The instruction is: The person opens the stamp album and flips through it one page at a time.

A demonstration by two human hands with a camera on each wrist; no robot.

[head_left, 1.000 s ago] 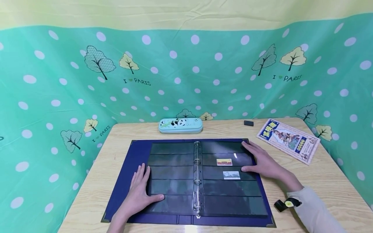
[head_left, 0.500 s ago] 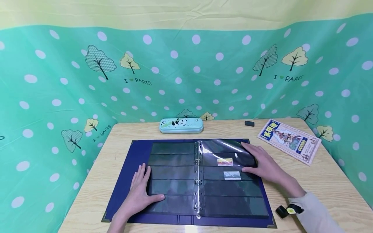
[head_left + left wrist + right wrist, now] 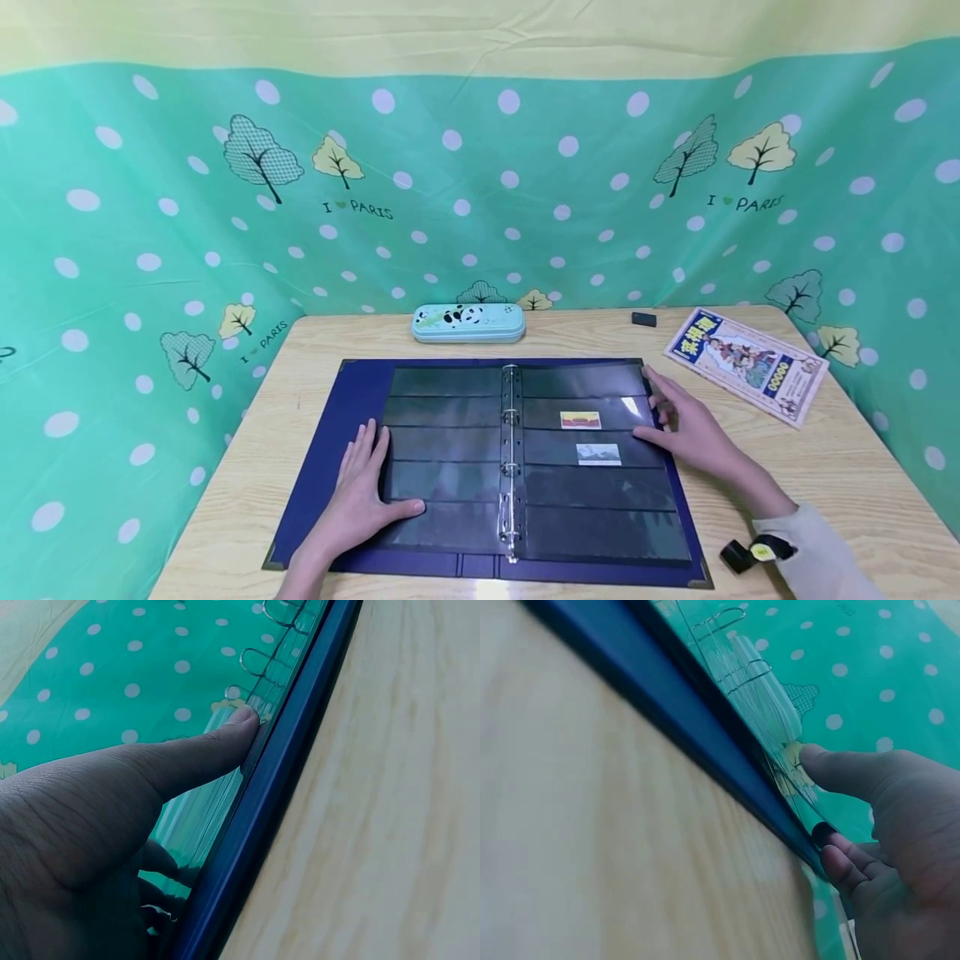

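Note:
A dark blue ring-binder stamp album lies spread flat on the table, with black strip-pocket pages either side of its metal rings. The right page holds a red-and-yellow stamp and a grey stamp below it. My left hand rests on the left page's outer part, fingers straight, thumb pointing toward the rings. At the right page's outer edge is my right hand. Its thumb lies on top of the clear page edge while curled fingers reach underneath, pinching it.
A light blue panda pencil case stands behind the album. A small black block and a colourful printed booklet lie at the back right. A green dotted curtain surrounds the wooden table.
My right hand has shifted slightly right to the page's outer edge, its fingers curling more. The right page's upper part bulged with glare half a second ago and now lies flatter. My left hand stays put.

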